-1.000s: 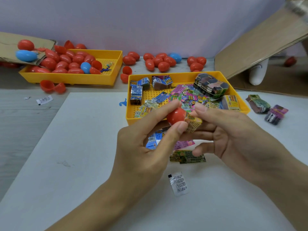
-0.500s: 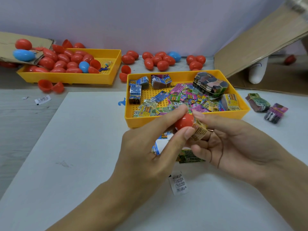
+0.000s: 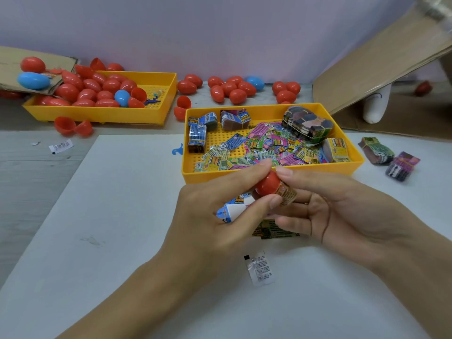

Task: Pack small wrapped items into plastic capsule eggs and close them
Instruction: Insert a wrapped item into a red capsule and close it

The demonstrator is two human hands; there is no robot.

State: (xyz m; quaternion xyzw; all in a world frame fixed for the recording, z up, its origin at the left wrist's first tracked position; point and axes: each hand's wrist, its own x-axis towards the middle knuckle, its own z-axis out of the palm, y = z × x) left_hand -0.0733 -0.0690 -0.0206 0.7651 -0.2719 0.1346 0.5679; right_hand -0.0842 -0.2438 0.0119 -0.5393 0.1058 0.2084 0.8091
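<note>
My left hand [image 3: 215, 216] pinches a red capsule egg half [image 3: 266, 183] between forefinger and thumb, just in front of the near yellow tray [image 3: 269, 173]. A small wrapped item [image 3: 286, 194] sticks out of the half's open side. My right hand [image 3: 342, 214] pinches that wrapped item, its forefinger tip touching the red half. A blue and white packet [image 3: 232, 209] shows under my left fingers. A green printed packet [image 3: 274, 231] lies on the white sheet below both hands.
The near tray holds many colourful wrapped packets [image 3: 269, 148] and bundles. A second yellow tray [image 3: 102, 111] at the back left holds several red and blue eggs. Loose eggs [image 3: 234, 89] line the wall. A white sachet [image 3: 260, 270] lies near me; cardboard [image 3: 381, 62] leans at right.
Both hands have shifted slightly right and towards the near tray with the red half and the wrapped item. The item sits deeper against the half than a second ago.
</note>
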